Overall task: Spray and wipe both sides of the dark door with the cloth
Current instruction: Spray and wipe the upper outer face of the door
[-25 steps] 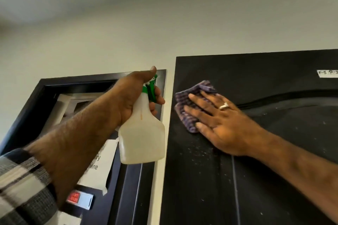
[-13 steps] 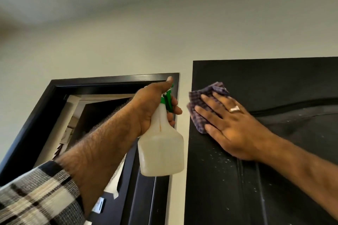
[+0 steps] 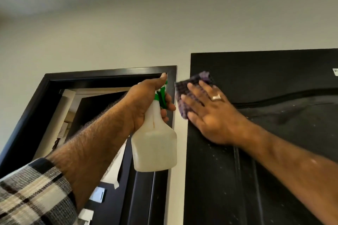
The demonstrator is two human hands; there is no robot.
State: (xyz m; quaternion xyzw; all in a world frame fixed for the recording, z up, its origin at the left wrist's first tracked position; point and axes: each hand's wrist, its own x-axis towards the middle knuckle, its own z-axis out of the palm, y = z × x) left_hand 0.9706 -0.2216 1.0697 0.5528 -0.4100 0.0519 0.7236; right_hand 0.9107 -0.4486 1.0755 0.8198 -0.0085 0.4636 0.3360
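1. Right hand (image 3: pixel 210 113), fingers straight, presses a purple cloth (image 3: pixel 190 87) flat against the dark door (image 3: pixel 274 151) near its top left corner.
2. Left hand (image 3: pixel 146 104) grips a white spray bottle (image 3: pixel 155 144) just beside the door's edge.
3. Pale specks dot the door's panel.

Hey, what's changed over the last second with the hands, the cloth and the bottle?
The right hand slid the purple cloth slightly up the dark door, still near its left edge. Nothing was taken or released. The left hand keeps its grip on the spray bottle, raised beside the door.
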